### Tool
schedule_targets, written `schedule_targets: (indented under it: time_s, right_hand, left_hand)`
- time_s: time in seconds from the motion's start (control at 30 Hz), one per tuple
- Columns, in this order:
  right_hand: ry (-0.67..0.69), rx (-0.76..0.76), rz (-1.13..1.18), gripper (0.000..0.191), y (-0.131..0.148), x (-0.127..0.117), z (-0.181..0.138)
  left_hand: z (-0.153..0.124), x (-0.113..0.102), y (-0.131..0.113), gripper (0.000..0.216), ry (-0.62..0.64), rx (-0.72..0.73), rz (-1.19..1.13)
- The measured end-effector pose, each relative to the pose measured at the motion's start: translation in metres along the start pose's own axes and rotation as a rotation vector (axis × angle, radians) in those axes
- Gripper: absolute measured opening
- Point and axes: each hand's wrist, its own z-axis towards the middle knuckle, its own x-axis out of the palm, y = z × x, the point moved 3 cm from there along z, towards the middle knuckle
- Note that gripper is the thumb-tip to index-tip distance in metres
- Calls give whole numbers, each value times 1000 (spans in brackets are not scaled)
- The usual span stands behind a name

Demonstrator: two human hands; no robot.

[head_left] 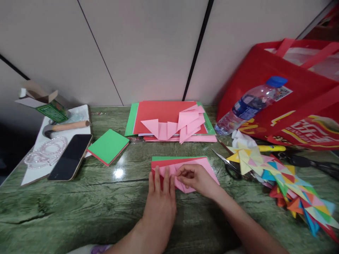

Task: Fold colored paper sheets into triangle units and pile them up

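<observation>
A sheet of pink paper (207, 170), partly folded, lies on a red sheet (169, 162) with a green edge showing behind it. My left hand (160, 197) rests flat on the papers, fingers stretched out and slightly apart. Close beside it, my right hand (196, 178) has thumb and fingers pinched together on the pink paper near its middle. The exact fold between the two hands is partly hidden by the fingers. Farther back, several folded pink paper pieces (192, 121) lie on a stack of red and green sheets (156, 111).
At left are a green square paper stack (109, 146), a phone (70, 157), a small hooked tool (67, 126) and an opened box (50, 106). To the right stand a plastic bottle (246, 106) and a red bag (304, 88), near scissors (230, 167) and colourful folded paper (293, 180).
</observation>
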Motion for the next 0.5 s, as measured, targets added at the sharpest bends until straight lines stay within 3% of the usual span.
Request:
schedule_targets:
  time_s: [0.2,0.5]
  right_hand:
    - [-28,-8,-118,27,-5,0,0]
    - [-35,-30,-236,33,2,1,-2]
  left_hand:
    - [-3,3,-3,54,19,-54,-9]
    - [0,2,0,64,59,-60,-35]
